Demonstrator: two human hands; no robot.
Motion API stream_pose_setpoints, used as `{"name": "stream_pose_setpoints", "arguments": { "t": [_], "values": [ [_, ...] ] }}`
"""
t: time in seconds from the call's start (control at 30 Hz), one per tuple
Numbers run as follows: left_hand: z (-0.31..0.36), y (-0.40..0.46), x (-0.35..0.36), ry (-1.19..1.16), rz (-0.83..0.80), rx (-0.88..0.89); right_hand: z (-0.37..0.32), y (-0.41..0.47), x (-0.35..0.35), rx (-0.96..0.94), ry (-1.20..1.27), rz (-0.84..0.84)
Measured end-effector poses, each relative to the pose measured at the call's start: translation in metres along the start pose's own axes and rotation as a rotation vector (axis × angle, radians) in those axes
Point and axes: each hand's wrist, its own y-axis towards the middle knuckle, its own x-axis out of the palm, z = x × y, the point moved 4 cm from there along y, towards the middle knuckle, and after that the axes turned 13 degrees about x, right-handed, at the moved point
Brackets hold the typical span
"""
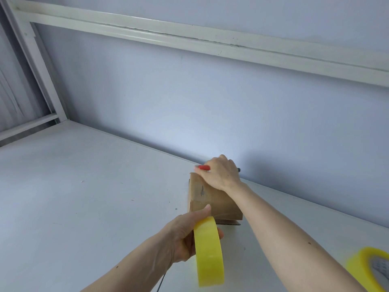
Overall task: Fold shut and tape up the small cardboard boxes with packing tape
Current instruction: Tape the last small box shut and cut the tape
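Left hand (181, 239) grip curled round yellow tape roll (208, 252), upright near box. Right hand (219, 173) grip clutching red tool (203, 167), pressing on cardboard box (207, 202) top, on desk (84, 197) by wall.

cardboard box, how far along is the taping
Done: the cardboard box looks folded shut. In hand: the left hand grips a yellow tape roll at its near edge while the right hand, holding a red-handled tool, presses its top. Left: cutting the tape.

Cardboard box (212, 200) on tabletop (94, 186), right of frame centre, near wall (189, 102). Right hand (219, 173) on box top. Left hand (185, 237) with tape roll (208, 251) below box. Second tape roll (368, 268) lower right corner.
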Motion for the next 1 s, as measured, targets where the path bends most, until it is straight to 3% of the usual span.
{"name": "stream_pose_setpoints", "arguments": {
  "t": [0.07,0.13,0.3,0.4,0.47,0.53,0.6,0.7,0.8,1.0],
  "values": [
    [0.000,-0.001,0.000,-0.002,-0.008,0.005,0.021,-0.008,-0.019,0.081,0.113,0.106],
    [0.000,-0.004,0.001,0.005,-0.020,0.002,0.051,-0.025,-0.036,0.181,0.109,0.090],
    [0.000,-0.007,0.001,0.024,-0.050,-0.001,0.101,-0.074,-0.043,0.309,-0.116,-0.246],
    [-0.001,-0.007,0.000,0.032,-0.058,-0.005,0.108,-0.093,-0.033,0.256,-0.161,-0.452],
    [-0.001,-0.008,0.000,0.030,-0.064,-0.010,0.109,-0.100,-0.035,0.255,-0.157,-0.501],
    [-0.002,-0.008,-0.001,0.029,-0.061,-0.019,0.101,-0.100,-0.045,0.219,-0.177,-0.381],
    [-0.002,-0.008,-0.002,0.023,-0.052,-0.026,0.077,-0.101,-0.049,0.039,-0.171,-0.195],
    [-0.002,-0.008,-0.002,0.017,-0.048,-0.029,0.048,-0.105,-0.018,-0.207,-0.189,-0.162],
    [-0.002,-0.009,-0.003,0.006,-0.046,-0.038,0.051,-0.100,0.017,-0.216,-0.285,-0.138],
    [-0.004,-0.013,-0.006,0.014,-0.026,-0.008,0.048,-0.097,0.021,-0.250,-0.288,-0.045]
  ]
}}
